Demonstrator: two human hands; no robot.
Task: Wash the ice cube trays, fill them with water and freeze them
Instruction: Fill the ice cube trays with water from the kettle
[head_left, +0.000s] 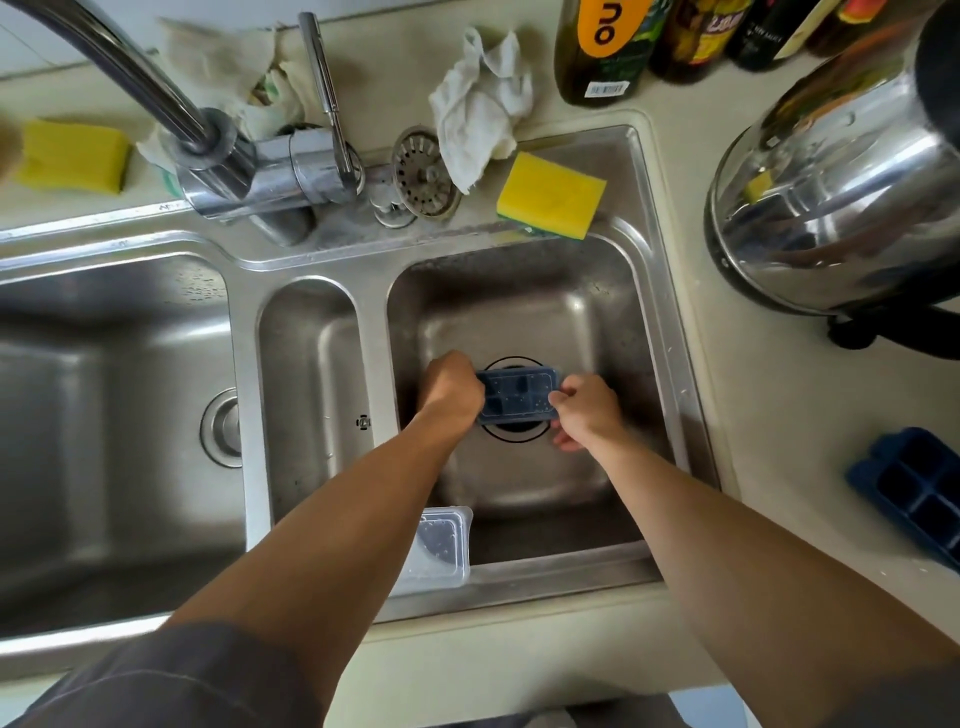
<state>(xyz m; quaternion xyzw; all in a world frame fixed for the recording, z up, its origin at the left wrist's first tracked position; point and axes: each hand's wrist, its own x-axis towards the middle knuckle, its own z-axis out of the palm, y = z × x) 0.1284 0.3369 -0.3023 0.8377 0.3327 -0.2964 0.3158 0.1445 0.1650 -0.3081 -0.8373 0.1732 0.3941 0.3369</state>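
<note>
Our left grip (452, 387) is closed tight round the left end of the dark blue ice cube tray (519, 397), its fingers curled under and out of sight. The tray lies lengthways between our hands with its cells facing up and water drops beading its surface. Our right grip (587, 410) pinches the tray's right end, thumb on the rim and fingers curled below.

We hold the tray low in the right basin (519, 312), straight over the drain (511, 435); we cannot tell whether it touches the basin floor. To the left lie the large basin (104, 389) and the narrow middle basin (306, 389), parted from ours by steel ridges. A clear plastic lid (441, 545) leans at the near left corner of our basin, well apart from the tray, and bare steel surrounds our hands. On the counter (779, 415) at far right sits a second blue tray (919, 499), nearer to us than a shiny steel pot (831, 182).
</note>
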